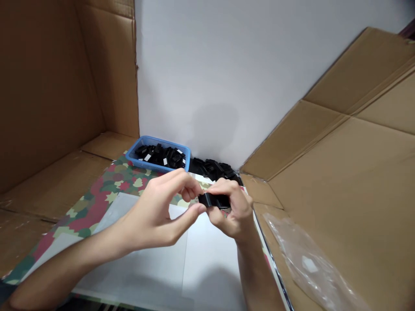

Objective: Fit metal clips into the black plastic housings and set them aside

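Right here at the centre of the action, the left hand (154,218) and the right hand (235,211) are working close together, both narrowly closed around a small glossy black rectangular piece (212,201). The left hand is coming in from the side, its thumb and forefinger pinching the piece's left end, while the right hand is curling its fingers over the right end and gripping it firmly. That's a tidy, fingertip-led hold, with the piece held level and clear of everything beneath it! Just below, a white sheet (139,268) is lying over a camouflage-patterned mat (108,183), and a crumpled clear plastic bag (308,265) is resting on the cardboard off to the right. Farther out, a blue plastic basket (139,144) is sitting heaped with more black pieces (158,154), some showing white tabs (165,161), and a loose pile of black pieces (212,169) is lying just beside it. Brown cardboard box panels (340,194) are rising on both sides, and a white wall (227,65) is closing off the view.
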A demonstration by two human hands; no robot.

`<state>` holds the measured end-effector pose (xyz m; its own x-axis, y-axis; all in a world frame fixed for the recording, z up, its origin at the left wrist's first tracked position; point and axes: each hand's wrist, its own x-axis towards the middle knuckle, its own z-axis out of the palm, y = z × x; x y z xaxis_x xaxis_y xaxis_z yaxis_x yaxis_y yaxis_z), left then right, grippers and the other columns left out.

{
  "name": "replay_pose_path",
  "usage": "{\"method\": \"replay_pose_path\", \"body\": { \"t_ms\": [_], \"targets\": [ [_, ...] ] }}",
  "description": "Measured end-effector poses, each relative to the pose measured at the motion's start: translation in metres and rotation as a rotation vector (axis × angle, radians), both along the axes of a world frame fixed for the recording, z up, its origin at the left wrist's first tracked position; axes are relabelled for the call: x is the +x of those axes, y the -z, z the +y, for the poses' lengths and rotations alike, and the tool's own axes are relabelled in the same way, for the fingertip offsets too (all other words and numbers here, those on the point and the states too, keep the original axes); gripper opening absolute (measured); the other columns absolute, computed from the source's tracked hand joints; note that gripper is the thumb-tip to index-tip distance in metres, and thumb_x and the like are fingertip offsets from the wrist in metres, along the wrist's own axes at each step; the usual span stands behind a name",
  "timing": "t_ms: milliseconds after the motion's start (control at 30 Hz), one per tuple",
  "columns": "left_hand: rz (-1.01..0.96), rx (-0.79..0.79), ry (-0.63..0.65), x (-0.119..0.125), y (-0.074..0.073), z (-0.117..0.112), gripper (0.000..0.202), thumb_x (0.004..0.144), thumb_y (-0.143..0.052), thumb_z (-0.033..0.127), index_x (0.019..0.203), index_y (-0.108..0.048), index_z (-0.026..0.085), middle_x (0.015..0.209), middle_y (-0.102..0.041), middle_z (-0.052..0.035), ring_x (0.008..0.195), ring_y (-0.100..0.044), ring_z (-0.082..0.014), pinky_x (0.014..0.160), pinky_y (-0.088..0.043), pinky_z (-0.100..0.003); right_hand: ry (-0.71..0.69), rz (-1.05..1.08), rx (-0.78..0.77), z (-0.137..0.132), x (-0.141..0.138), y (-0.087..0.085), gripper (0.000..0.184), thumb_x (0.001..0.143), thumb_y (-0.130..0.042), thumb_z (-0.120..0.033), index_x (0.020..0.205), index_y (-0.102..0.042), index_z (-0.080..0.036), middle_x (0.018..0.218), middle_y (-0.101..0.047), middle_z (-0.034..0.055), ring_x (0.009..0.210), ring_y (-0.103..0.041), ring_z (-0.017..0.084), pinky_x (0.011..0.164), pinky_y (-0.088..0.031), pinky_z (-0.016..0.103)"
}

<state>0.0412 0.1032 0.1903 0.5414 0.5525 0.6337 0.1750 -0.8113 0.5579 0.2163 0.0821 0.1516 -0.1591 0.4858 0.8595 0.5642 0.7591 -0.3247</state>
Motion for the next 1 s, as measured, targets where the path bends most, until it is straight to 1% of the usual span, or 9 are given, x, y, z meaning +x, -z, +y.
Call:
{"method": "replay_pose_path", "body": {
  "t_ms": [267,400,500,600,667,733,867,933,1000],
  "targets": [
    [-0.004,0.052,-0.035,0.001,0.004,-0.004,0.004,0.081,-0.058,0.016,0.084,-0.056,0.017,0.071,-0.057,0.0002,0.065,-0.052,-0.0108,0.058,-0.044,-0.022,0.035,-0.004,0.004,-0.005,-0.004,-0.004,0.022,0.072,-0.051,-0.009,0.088,-0.052,-0.024,0.071,-0.057,-0.0002,0.061,-0.054,0.016,0.056,-0.043,0.031],
    [0.003,-0.130,-0.032,-0.002,0.001,0.016,0.014,0.082,-0.058,0.027,0.091,-0.059,0.017,0.075,-0.061,-0.0012,0.065,-0.056,-0.0122,0.060,-0.046,-0.024,0.015,0.211,-0.453,0.006,0.012,-0.008,0.007,0.076,-0.055,-0.026,0.081,-0.052,-0.023,0.070,-0.057,-0.0016,0.062,-0.056,0.014,0.056,-0.044,0.028],
    [0.021,-0.278,-0.066,-0.004,0.004,0.050,0.026,0.082,-0.055,0.040,0.092,-0.058,0.016,0.072,-0.060,-0.0008,0.064,-0.056,-0.0139,0.061,-0.046,-0.026,-0.146,0.489,-0.787,0.024,0.035,-0.005,0.027,0.074,-0.057,-0.045,0.087,-0.049,-0.022,0.069,-0.057,-0.0018,0.059,-0.056,0.014,0.052,-0.044,0.027],
    [0.253,-0.265,-0.157,0.003,0.015,0.078,0.023,0.085,-0.046,0.037,0.084,-0.057,0.016,0.076,-0.061,-0.0029,0.070,-0.058,-0.0165,0.064,-0.045,-0.028,-0.247,0.701,-0.871,0.039,0.053,0.003,0.047,0.062,-0.067,-0.044,0.096,-0.043,-0.024,0.073,-0.059,-0.0037,0.054,-0.054,0.011,0.050,-0.042,0.025],
    [0.459,-0.236,-0.102,0.014,0.030,0.077,0.021,0.086,-0.041,0.029,0.082,-0.057,0.016,0.075,-0.062,-0.0039,0.070,-0.058,-0.0175,0.063,-0.044,-0.028,-0.215,0.767,-0.829,0.042,0.058,0.005,0.049,0.055,-0.069,-0.035,0.094,-0.040,-0.024,0.071,-0.059,-0.0059,0.051,-0.051,0.009,0.049,-0.040,0.023],
    [0.584,-0.227,0.016,0.025,0.049,0.056,0.013,0.080,-0.050,0.024,0.078,-0.060,0.016,0.078,-0.063,-0.0048,0.071,-0.059,-0.0188,0.065,-0.044,-0.029,-0.136,0.782,-0.754,0.042,0.061,0.002,0.042,0.057,-0.066,-0.034,0.090,-0.042,-0.023,0.065,-0.059,-0.0067,0.050,-0.051,0.009,0.050,-0.040,0.023],
    [0.862,-0.120,0.180,0.025,0.094,-0.022,0.013,0.074,-0.061,0.022,0.083,-0.063,0.014,0.088,-0.064,-0.0121,0.083,-0.060,-0.0279,0.075,-0.045,-0.039,0.001,0.743,-0.564,0.039,0.062,-0.005,0.028,0.070,-0.058,-0.042,0.088,-0.047,-0.022,0.065,-0.058,-0.0049,0.058,-0.055,0.010,0.057,-0.043,0.024],
    [0.979,-0.054,0.163,0.016,0.117,-0.060,0.019,0.079,-0.057,0.024,0.092,-0.062,0.012,0.097,-0.063,-0.0152,0.091,-0.058,-0.0308,0.078,-0.044,-0.042,0.035,0.666,-0.578,0.036,0.058,0.003,0.026,0.077,-0.055,-0.045,0.090,-0.050,-0.022,0.068,-0.058,-0.0041,0.062,-0.055,0.011,0.058,-0.043,0.024],
    [0.984,-0.047,0.082,0.006,0.138,-0.088,0.018,0.082,-0.052,0.021,0.097,-0.060,0.013,0.099,-0.062,-0.0140,0.091,-0.056,-0.0299,0.079,-0.042,-0.043,0.027,0.586,-0.719,0.029,0.048,0.027,0.027,0.080,-0.052,-0.048,0.089,-0.052,-0.022,0.068,-0.056,-0.0037,0.062,-0.054,0.011,0.057,-0.041,0.024]
  ]
}}
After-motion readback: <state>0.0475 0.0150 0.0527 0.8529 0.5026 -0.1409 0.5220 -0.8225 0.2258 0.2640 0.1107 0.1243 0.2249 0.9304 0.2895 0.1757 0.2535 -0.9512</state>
